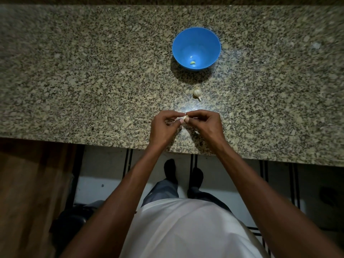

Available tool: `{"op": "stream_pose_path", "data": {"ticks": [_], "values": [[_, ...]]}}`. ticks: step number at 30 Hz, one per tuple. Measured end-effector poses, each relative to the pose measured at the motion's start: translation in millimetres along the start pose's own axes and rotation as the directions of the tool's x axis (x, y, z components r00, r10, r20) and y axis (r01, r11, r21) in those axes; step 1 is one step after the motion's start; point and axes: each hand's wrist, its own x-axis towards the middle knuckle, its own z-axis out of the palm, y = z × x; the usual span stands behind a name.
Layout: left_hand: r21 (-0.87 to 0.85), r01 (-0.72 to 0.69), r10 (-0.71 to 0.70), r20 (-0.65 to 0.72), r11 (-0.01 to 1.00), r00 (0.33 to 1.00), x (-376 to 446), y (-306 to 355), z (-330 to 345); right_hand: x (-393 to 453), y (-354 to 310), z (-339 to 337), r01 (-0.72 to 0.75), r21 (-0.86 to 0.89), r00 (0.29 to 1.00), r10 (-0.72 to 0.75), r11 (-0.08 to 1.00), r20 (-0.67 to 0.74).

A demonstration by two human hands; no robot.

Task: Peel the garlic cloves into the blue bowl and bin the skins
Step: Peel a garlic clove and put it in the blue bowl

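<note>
A small pale garlic clove [185,117] is pinched between the fingertips of my left hand [163,127] and my right hand [203,125], just above the near part of the granite counter [93,81]. Papery skin shows at my fingertips. Farther back stands the blue bowl [196,47], upright, with one peeled yellowish clove [192,62] at its bottom. Between the bowl and my hands lies the rest of the garlic bulb [197,93] on the counter.
The counter's front edge [111,141] runs just below my wrists. Under it are a tiled floor and my feet [183,174]. A dark round object [74,218] sits on the floor at lower left, beside a wooden panel [28,192].
</note>
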Motion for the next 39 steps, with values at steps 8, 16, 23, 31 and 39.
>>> {"op": "stream_pose_path", "data": {"ticks": [8,16,23,31,39], "values": [[0.121,-0.072,0.061,0.095,0.990,0.994,4,5,-7,-4,-18,-2,0.118,-0.266,0.993,-0.118,0.957,0.015],[0.076,-0.036,0.028,0.101,0.996,0.995,4,2,-9,-15,-30,5,0.281,-0.467,0.957,-0.279,0.839,0.075],[0.197,-0.088,0.080,0.051,0.976,0.996,2,4,-8,-16,-33,7,0.190,-0.362,0.981,-0.190,0.913,0.037],[0.227,-0.123,0.128,-0.007,0.966,0.992,2,10,-5,-14,-27,6,0.029,-0.124,0.999,-0.032,0.992,-0.021],[-0.060,0.146,-0.145,0.020,0.988,0.989,8,2,-1,-10,-19,4,-0.107,0.187,0.994,0.109,0.977,-0.001]]}}
